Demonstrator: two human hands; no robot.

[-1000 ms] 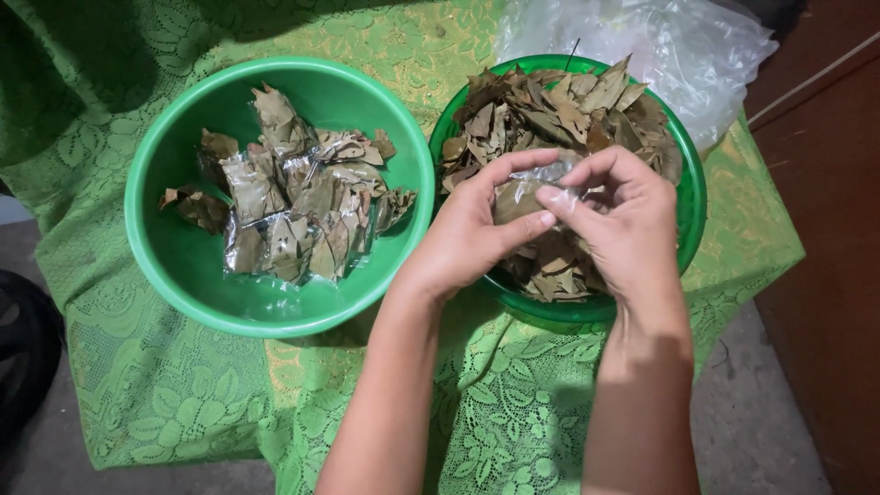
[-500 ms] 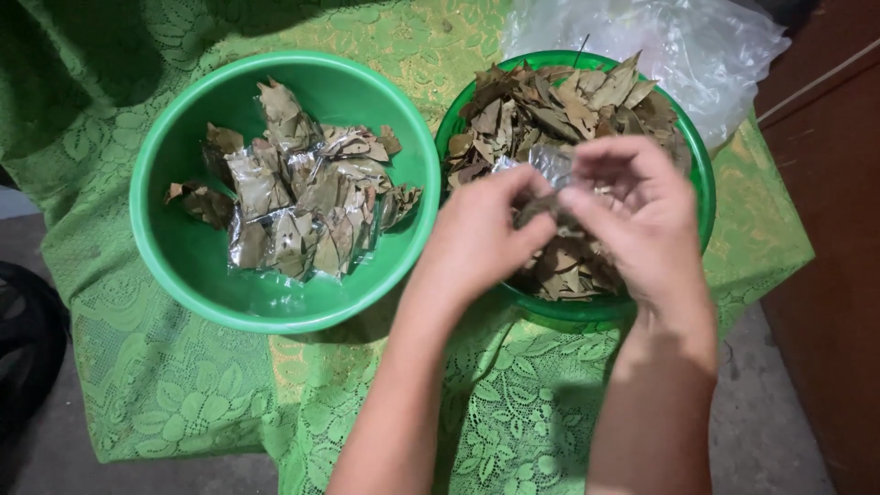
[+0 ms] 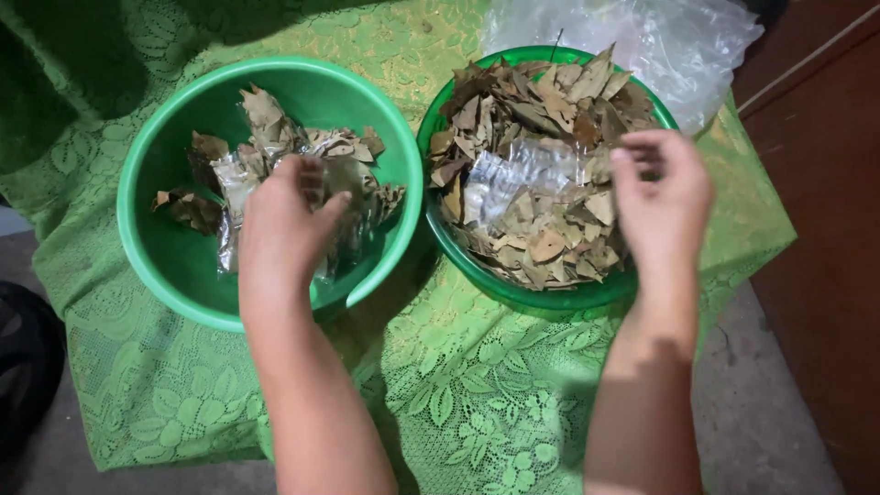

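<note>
While viewed from above: two hands noted over two green bowls on green lace cloth (image 3: 477, 403). Left hand (image 3: 280, 229) over left bowl (image 3: 147, 238), fingers loosely curled above clear leaf packets (image 3: 266, 151); grip unclear. Right hand (image 3: 662, 197) over right bowl (image 3: 513, 291), pinching empty clear bags (image 3: 522, 174) atop loose dried leaves (image 3: 541, 101). One plastic sheet (image 3: 642, 41) behind.

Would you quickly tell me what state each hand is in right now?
Left hand: over the left green bowl, on the leaf packets; grip hidden.
Right hand: fingers curled over the loose dry leaves; hold unclear.
</note>
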